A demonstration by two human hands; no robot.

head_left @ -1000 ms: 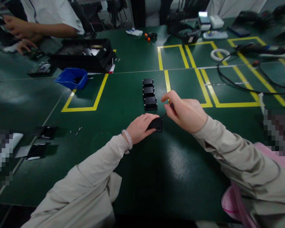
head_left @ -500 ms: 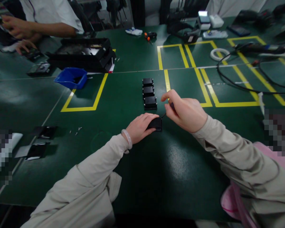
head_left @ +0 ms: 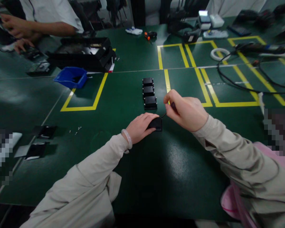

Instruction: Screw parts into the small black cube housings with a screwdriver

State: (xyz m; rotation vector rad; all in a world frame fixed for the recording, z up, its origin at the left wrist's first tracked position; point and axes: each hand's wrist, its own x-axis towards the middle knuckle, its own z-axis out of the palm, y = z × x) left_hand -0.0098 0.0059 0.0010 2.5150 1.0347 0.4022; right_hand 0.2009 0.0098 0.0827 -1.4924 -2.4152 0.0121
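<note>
Two hands of ours meet just right of centre in the frame, at one small black block [head_left: 158,123] lying flat on the green counter [head_left: 123,98]. Our left hand [head_left: 142,126] reaches in from the lower left, its grip clamped on the block, fingers along the far edge and thumb along the near one. Our right hand [head_left: 187,111] is closed on a thin dark tool [head_left: 173,106], whose shaft slants down to the block's upper right corner; whether the tip touches, we cannot tell. We judge the block light, stiff and hard-shelled, perhaps a little slick on its smooth top, and not fragile under moderate pressure. We would take hold of it by its two long edges, pressing it to the counter and leaving the corners free. Above it, near the centre of the frame, three similar black blocks [head_left: 150,102] stand in a column with bright bits along their sides. As for containers, we see a blue bin [head_left: 64,81] in the upper left with dark pieces [head_left: 78,79] inside, too blurred for us to name. Just behind it sits a black tray [head_left: 78,61] holding something pale and shiny, also unclear. A few tiny silvery pieces [head_left: 79,128] lie loose on the counter at left of centre.
</note>
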